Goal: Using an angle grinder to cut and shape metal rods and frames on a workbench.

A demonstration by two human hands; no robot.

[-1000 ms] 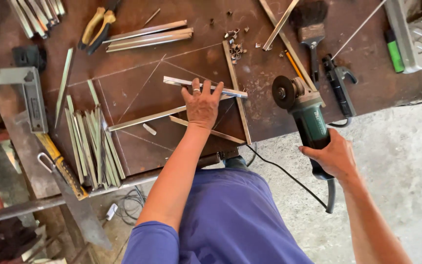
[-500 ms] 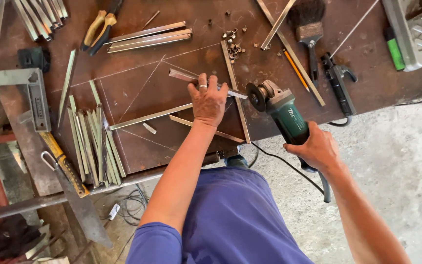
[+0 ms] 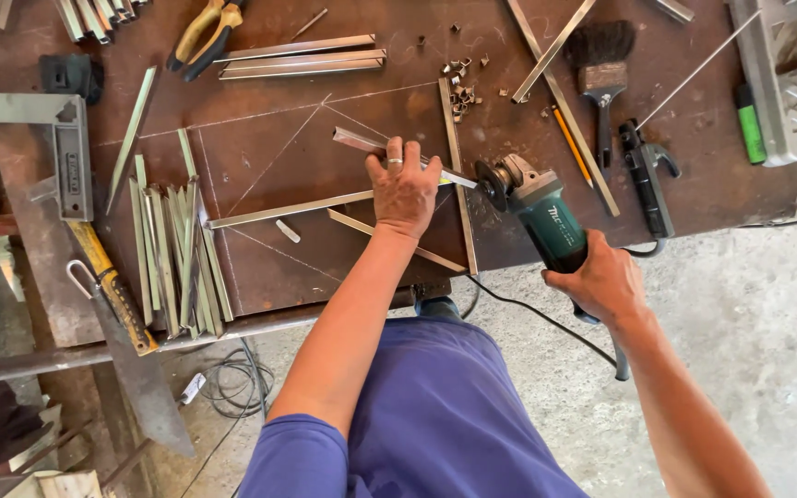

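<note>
Scene: metalwork at a rust-brown steel table (image 3: 325, 267) scored with chalk lines, seen from the worker's head.
Left hand: the left hand (image 3: 405, 189) lies flat, palm down, on a thin metal strip (image 3: 354, 141); its fingers (image 3: 395, 153) are spread and pressing, not curled round the strip, and one wears a ring.
Right hand: the right hand (image 3: 601, 277) has its fingers wrapped tight on the rear handle of a green angle grinder (image 3: 539, 214).
Grinder: it sits just right of the left hand, its disc (image 3: 489, 182) at the strip's free end; whether the disc touches the metal cannot be told.
Strip: it runs slantwise under the left hand, crossing a longer bar (image 3: 292, 208) and a second slanted bar (image 3: 397, 242) below the palm.
Around the left hand: a bundle of cut strips (image 3: 177, 254) lies well to its left, yellow-handled pliers (image 3: 203, 32) far up-left, a brush (image 3: 599, 65) and a black clamp tool (image 3: 646, 175) to the right, beyond the grinder.
Step in hand: by the look of it, the strip is pinned for a cut or a grind at its end.
Next move calls for: firm downward pressure from the left hand, fingers well away from the disc, and a steady right wrist as the disc meets the metal, with the cord (image 3: 537, 314) trailing free below the table edge.
</note>
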